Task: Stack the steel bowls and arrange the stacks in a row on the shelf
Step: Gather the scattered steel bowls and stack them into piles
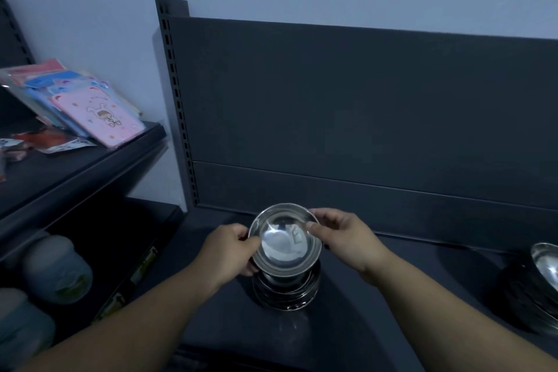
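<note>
On the dark shelf (377,296), left hand (229,248) and right hand (341,235) pinch opposite rims of the shiny round steel bowl (285,243) above its stack (285,293); probably light, rigid, slippery.

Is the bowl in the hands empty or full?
Empty: the bowl faces up, and its bare shiny bottom shows, held by the left hand and right hand.

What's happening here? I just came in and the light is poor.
A person holds a steel bowl by its rim, left hand and right hand on opposite sides, just above a stack of bowls on the dark shelf. Another stack stands at the right edge. The bowl is not yet seated.
</note>
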